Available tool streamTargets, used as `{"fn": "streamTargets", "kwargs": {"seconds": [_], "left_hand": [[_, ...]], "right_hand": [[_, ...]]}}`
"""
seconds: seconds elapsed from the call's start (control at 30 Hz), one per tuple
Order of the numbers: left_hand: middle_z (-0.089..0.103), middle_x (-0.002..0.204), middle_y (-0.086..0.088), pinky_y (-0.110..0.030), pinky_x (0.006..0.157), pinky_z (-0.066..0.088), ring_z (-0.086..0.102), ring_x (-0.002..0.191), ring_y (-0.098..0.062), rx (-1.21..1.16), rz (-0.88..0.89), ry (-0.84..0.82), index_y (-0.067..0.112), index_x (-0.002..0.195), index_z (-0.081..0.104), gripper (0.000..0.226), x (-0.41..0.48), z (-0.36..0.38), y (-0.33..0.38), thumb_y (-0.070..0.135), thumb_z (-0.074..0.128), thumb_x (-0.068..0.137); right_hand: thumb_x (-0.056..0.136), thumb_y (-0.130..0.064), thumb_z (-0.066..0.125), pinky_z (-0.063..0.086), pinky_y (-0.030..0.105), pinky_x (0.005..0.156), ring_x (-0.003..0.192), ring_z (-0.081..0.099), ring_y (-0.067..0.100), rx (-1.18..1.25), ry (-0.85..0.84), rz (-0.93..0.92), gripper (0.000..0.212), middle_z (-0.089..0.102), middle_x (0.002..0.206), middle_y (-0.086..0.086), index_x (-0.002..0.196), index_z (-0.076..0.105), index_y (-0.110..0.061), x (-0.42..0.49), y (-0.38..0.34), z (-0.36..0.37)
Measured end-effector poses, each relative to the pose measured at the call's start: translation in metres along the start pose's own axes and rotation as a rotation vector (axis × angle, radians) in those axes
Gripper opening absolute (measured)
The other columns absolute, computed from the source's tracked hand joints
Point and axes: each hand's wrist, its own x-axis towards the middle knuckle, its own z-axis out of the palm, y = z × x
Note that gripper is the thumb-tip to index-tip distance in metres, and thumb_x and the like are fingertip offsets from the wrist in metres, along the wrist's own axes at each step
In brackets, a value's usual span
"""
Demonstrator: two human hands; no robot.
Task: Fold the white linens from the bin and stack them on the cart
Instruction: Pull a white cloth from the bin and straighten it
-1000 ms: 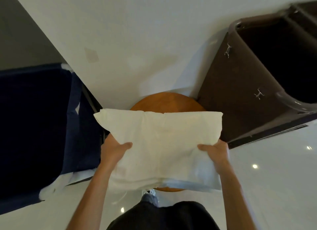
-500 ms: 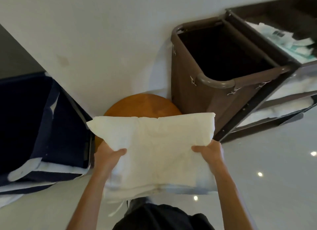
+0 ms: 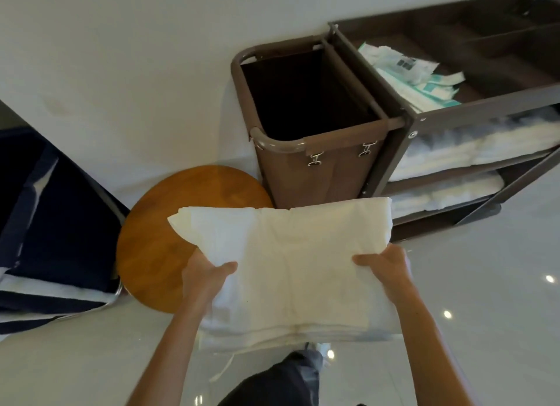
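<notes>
Holding a folded white linen (image 3: 288, 266) flat between both hands, the person stands near the cart (image 3: 403, 151). The left hand (image 3: 203, 275) and right hand (image 3: 385, 269) each grip a side edge, thumb on top, fingers tucked under it. This piece looks folded but not yet stacked; the cart's two lower shelves already hold white stacks (image 3: 448, 154). Some white cloth (image 3: 51, 289) shows at the dark bin (image 3: 66, 223) on the left, so more likely remains.
</notes>
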Motion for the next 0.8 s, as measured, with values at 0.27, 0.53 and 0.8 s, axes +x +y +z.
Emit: {"fn": "streamTargets", "kwargs": {"seconds": [0.27,0.53,0.8], "left_hand": [[0.057,0.125,-0.007,-0.042,0.095,0.047,0.054,0.112,-0.027,-0.018,-0.050,-0.012,0.013,0.131,0.046,0.063,-0.020,0.110,0.045,0.029,0.079,0.079],[0.051,0.135,-0.010,-0.042,0.099,0.043,0.049,0.124,-0.032,-0.030,-0.102,0.002,0.010,0.142,0.038,0.077,-0.064,0.211,0.091,0.027,0.079,0.079],[0.058,0.126,-0.009,-0.038,0.095,0.044,0.052,0.119,-0.032,-0.045,-0.118,0.096,0.010,0.132,0.048,0.065,-0.116,0.322,0.127,0.017,0.080,0.075]], "right_hand": [[0.067,-0.011,0.081,0.050,0.031,0.062,0.076,0.065,0.026,-0.058,0.000,0.003,0.029,0.068,0.085,0.010,0.091,0.064,-0.005,0.080,0.013,-0.083],[0.067,-0.013,0.082,0.057,0.043,0.074,0.076,0.066,0.028,-0.135,-0.027,0.042,0.023,0.068,0.082,0.012,0.078,0.062,-0.013,0.147,0.023,-0.179],[0.065,-0.013,0.082,0.056,0.044,0.078,0.082,0.066,0.032,-0.177,-0.121,0.027,0.024,0.069,0.084,0.011,0.083,0.066,-0.012,0.231,0.050,-0.270]]}}
